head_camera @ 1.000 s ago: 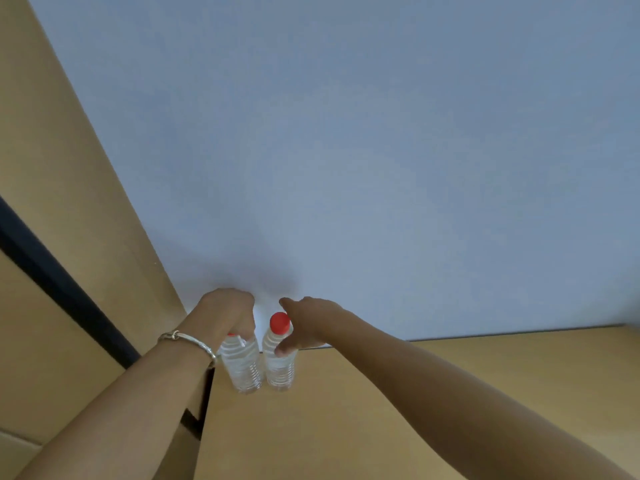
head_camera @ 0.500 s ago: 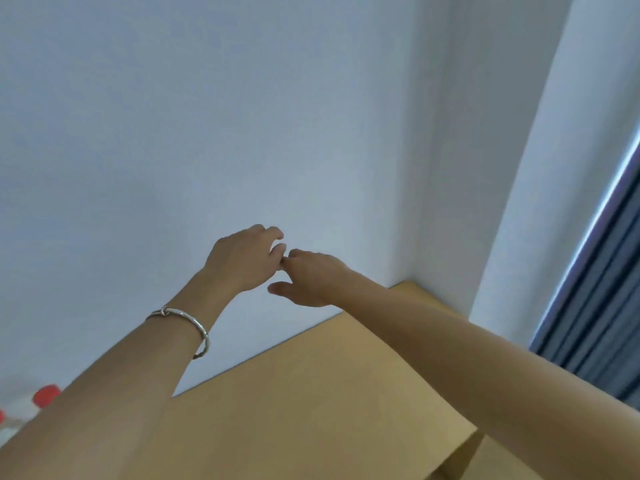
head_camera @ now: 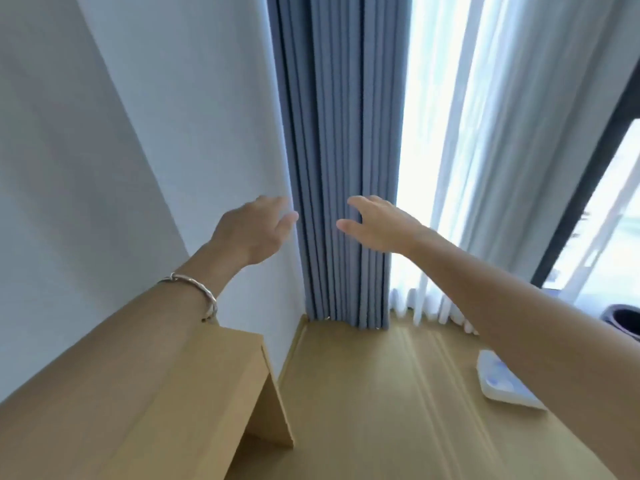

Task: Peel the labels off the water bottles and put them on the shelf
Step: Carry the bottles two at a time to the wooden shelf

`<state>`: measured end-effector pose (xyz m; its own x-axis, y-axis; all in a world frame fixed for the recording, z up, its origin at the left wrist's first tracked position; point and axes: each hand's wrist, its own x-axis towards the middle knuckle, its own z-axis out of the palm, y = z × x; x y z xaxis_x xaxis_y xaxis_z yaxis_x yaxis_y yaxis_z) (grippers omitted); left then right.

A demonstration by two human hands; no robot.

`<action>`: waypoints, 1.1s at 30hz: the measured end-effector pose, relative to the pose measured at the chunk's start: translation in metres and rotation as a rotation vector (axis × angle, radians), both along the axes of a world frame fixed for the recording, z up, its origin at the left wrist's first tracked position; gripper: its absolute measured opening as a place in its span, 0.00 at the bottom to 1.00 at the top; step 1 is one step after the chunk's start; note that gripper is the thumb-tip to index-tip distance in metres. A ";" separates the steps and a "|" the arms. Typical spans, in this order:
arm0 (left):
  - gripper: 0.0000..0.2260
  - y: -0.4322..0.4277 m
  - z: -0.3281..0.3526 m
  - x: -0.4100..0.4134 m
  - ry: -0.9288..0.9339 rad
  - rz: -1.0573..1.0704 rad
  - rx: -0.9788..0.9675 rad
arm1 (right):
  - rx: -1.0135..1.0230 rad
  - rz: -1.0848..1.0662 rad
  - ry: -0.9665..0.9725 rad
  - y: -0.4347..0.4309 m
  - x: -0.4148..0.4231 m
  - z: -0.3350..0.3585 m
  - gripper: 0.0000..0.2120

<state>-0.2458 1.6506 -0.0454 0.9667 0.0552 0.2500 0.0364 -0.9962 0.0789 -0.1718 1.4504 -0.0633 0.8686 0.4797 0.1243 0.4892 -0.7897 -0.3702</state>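
Both my hands are raised in the air in front of a grey-blue curtain and hold nothing. My left hand (head_camera: 254, 230), with a silver bangle on its wrist, has relaxed fingers. My right hand (head_camera: 375, 225) is spread, fingers loose. The wooden shelf top (head_camera: 145, 393) lies under my left forearm at the lower left. No water bottles are in view.
A white wall (head_camera: 121, 150) fills the left. The grey-blue curtain (head_camera: 339, 168) and a sheer white curtain (head_camera: 485, 150) hang ahead. A wooden floor (head_camera: 381, 393) lies below, with a white flat scale-like object (head_camera: 502, 382) on it and a dark round object (head_camera: 623, 318) at the right edge.
My hands let go of the two red-capped bottles on the shelf and lifted away. The view swung right, from the shelf and wall to the curtains and floor; the hands moved apart.
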 end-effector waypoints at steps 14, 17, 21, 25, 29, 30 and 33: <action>0.23 -0.315 -0.091 0.259 0.176 -0.646 -0.024 | -0.120 -0.631 0.182 -0.302 0.127 -0.061 0.31; 0.23 -0.356 -0.106 0.321 0.196 -0.692 -0.053 | -0.135 -0.668 0.216 -0.330 0.163 -0.077 0.30; 0.25 -0.424 -0.129 0.371 0.327 -0.766 -0.055 | -0.206 -0.725 0.283 -0.376 0.188 -0.084 0.29; 0.25 -0.479 -0.152 0.406 0.380 -0.829 -0.099 | -0.143 -0.805 0.331 -0.426 0.223 -0.092 0.29; 0.25 -0.515 -0.180 0.440 0.440 -0.825 -0.071 | -0.141 -0.770 0.385 -0.466 0.267 -0.124 0.29; 0.25 -0.524 -0.189 0.451 0.460 -0.814 -0.067 | -0.142 -0.753 0.395 -0.476 0.282 -0.134 0.29; 0.25 -0.548 -0.218 0.489 0.500 -0.746 -0.030 | -0.119 -0.684 0.430 -0.508 0.333 -0.165 0.28</action>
